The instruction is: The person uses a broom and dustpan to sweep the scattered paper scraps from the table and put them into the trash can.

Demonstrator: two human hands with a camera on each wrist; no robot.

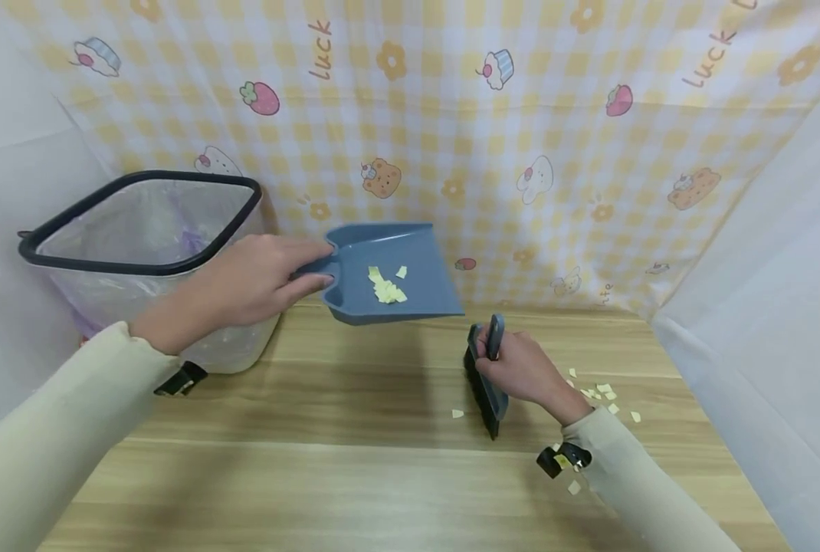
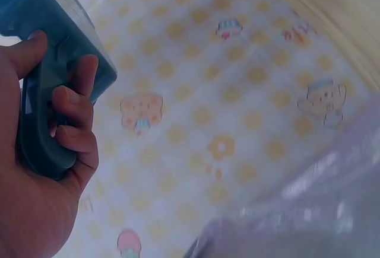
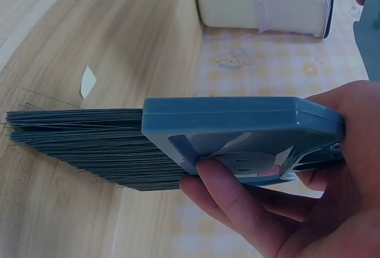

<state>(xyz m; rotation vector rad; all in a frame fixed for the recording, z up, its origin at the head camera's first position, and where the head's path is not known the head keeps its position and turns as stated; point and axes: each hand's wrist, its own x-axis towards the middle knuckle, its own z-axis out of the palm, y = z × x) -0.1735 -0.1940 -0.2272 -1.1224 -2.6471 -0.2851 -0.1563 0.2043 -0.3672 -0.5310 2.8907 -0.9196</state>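
Checked cloth (image 1: pixel 451 138) hangs beyond; left hand (image 1: pixel 254 282) grips dustpan (image 1: pixel 420 257) face-up, probably so scraps (image 1: pixel 387 291) stay; right hand (image 1: pixel 520 369) grips brush (image 1: pixel 484 387).

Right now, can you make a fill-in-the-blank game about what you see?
1. The left hand holds the blue-grey plastic dustpan by its ____.
2. The right hand holds a blue-grey plastic brush with dark ____.
3. The whitish, black-rimmed bin stands nearer the ____ hand.
4. Of the two tools, the ____ carries small pale-yellow scraps.

Missing: handle; bristles; left; dustpan.
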